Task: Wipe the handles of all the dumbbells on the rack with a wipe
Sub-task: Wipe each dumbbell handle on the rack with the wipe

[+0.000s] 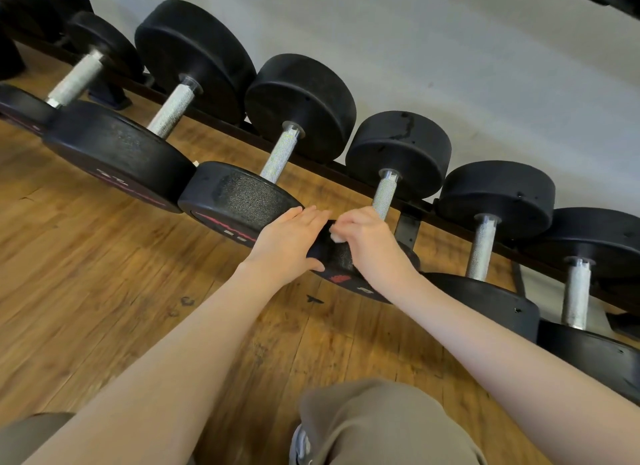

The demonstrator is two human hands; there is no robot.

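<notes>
Both hands (325, 238) on dumbbell (349, 260), w/ wipe (335, 236)

The scene is evenly and fairly brightly lit by soft, diffuse light; its source lies outside the view. The pale wall (450, 49) on the far side reads a flat grey-white with no hot spots. The wooden floor (86, 257) carries a mild sheen and only faint, soft-edged shadows beneath the dumbbells (304, 101). Their black rubber heads hold little detail, though the surface grain shows on the near ones. The knurled handles (278, 156) gleam dully. Wide-angle distortion bends the row and tilts the whole scene. The far-left dumbbell is smeared and soft, and the corners darken.
</notes>
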